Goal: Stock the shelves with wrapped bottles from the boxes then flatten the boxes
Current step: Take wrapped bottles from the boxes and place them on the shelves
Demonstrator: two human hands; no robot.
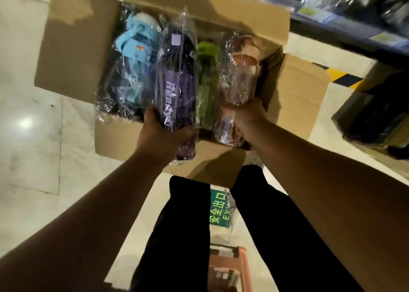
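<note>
Pulling two wrapped bottles out of the open box (pixel 73 48), one per hand. The box sits on the floor just ahead of the person's legs, flaps spread. Four bottles show in it side by side, caps pointing away: blue bottle (pixel 135 48) far left, then purple bottle (pixel 177 86), green bottle (pixel 207 81), pink bottle (pixel 241 70).

Left hand (pixel 162 134) is curled round the lower body of the purple bottle. Right hand (pixel 245 119) is clamped on the base end of the pink bottle. The hands are apart, with the green bottle between them. Cannot tell if either bottle is clear of the box yet; both base ends overhang the near wall.

To do it well, probably squeeze the hard bottle body through the film, not the loose plastic, since the wrap looks slippery and crinkled. Draw each bottle back along its length so the green one isn't dragged out with them. The film of neighbouring bottles seems to touch, so a snag is likely. Then swing to the shelf (pixel 332 24) at upper right, blurred, with dark goods on it.

Pose: both bare forearms reach forward and down, converging on the box's near edge. The left comes in from lower left, the right from lower right. Wrists look roughly straight. A stool (pixel 228 267) sits behind the legs.
</note>
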